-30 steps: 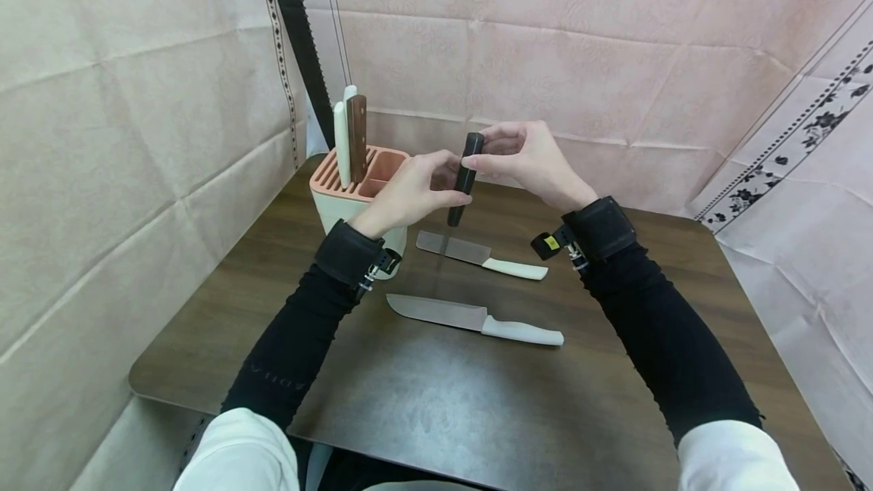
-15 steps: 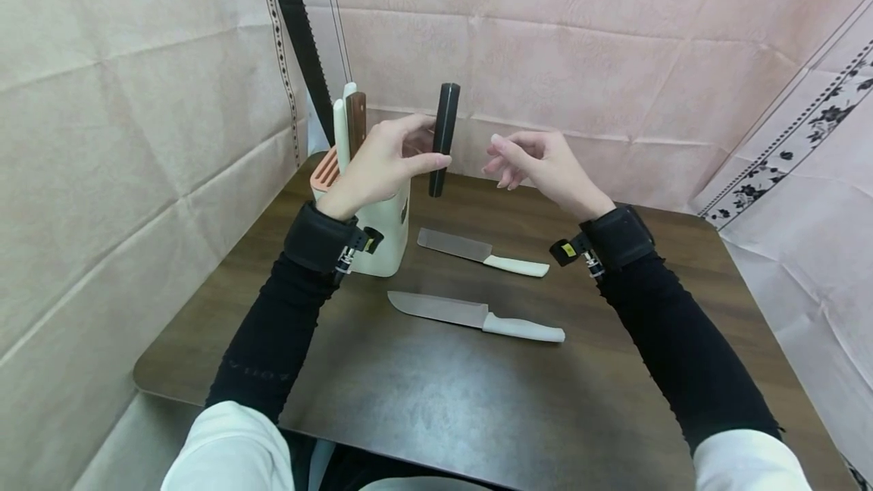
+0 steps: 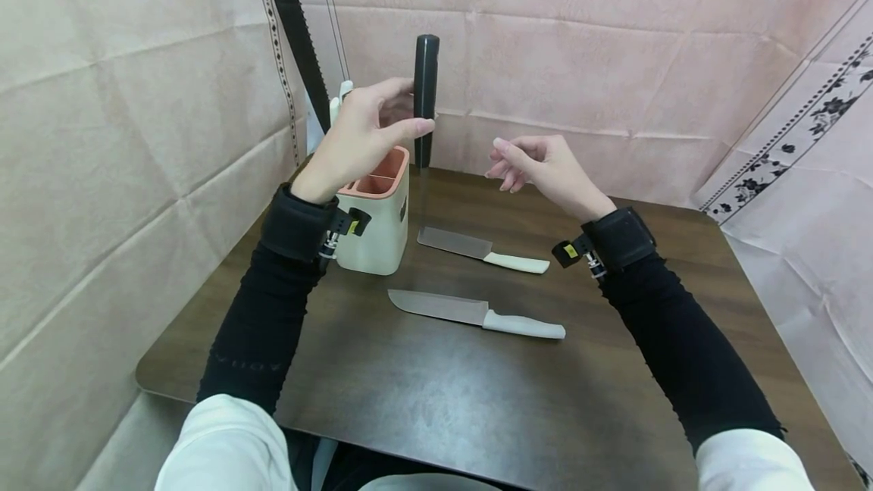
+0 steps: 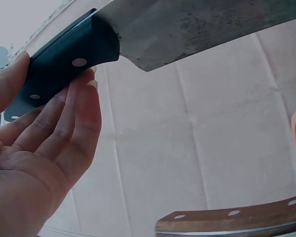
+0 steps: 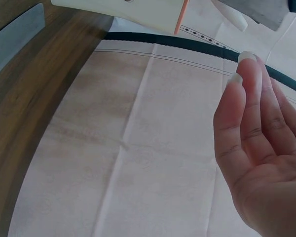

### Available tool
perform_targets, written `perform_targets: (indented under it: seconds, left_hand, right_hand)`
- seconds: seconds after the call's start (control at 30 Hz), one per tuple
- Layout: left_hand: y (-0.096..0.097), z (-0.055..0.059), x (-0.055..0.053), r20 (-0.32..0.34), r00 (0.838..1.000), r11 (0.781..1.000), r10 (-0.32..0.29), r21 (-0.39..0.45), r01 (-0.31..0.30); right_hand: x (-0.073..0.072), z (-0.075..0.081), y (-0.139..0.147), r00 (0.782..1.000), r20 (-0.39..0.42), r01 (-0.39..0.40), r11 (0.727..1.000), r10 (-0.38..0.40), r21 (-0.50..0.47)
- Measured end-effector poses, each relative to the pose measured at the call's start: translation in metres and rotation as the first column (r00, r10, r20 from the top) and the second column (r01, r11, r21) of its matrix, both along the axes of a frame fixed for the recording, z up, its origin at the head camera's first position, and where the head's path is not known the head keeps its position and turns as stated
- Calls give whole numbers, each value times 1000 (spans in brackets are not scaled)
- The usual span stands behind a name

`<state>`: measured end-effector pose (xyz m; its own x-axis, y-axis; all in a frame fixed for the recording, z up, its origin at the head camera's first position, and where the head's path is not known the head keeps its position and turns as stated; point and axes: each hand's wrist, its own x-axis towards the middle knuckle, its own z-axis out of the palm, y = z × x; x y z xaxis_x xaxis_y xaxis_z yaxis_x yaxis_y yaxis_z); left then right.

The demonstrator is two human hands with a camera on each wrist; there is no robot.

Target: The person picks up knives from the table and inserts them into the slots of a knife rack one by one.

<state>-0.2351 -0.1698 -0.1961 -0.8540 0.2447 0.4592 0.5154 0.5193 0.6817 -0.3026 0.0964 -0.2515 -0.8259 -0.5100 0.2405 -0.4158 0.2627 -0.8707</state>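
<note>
My left hand (image 3: 368, 127) pinches the black handle of a knife (image 3: 426, 89) between thumb and fingers, handle up and blade pointing down. The left wrist view shows that knife's broad grey blade (image 4: 187, 34) beyond the riveted handle. Just left of and below the knife stands a knife block (image 3: 373, 237), pale with an orange slotted top, partly hidden by my left hand. Over the table's right side my right hand (image 3: 546, 169) hangs in the air with loosely bent fingers, holding nothing. In the right wrist view its fingers (image 5: 251, 113) touch nothing.
A cleaver (image 3: 484, 250) with a cream handle lies on the wooden table (image 3: 518, 400), right of the block. Nearer lies a white-handled knife (image 3: 477, 314). White handles (image 3: 334, 108) and a brown wooden handle (image 4: 232, 219) stand in the block. Cloth walls (image 3: 580, 59) enclose the table.
My left hand has taken the black-handled knife up and left, toward the block. My right hand has let go of its handle and moved a little to the right.
</note>
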Motion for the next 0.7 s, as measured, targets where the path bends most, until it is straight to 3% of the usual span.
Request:
perform_targets:
  seconds: [0.33,0.7]
  left_hand:
    - [-8,16,7,-79,996,997,38,75,-32]
    - [-14,29,11,-97,992,987,76,146,-61]
  right_hand:
    - [-4,-8,1,1000,1,-5,1000,5,-1]
    - [-5,-12,-1,1000,28,-3,1000,3,-2]
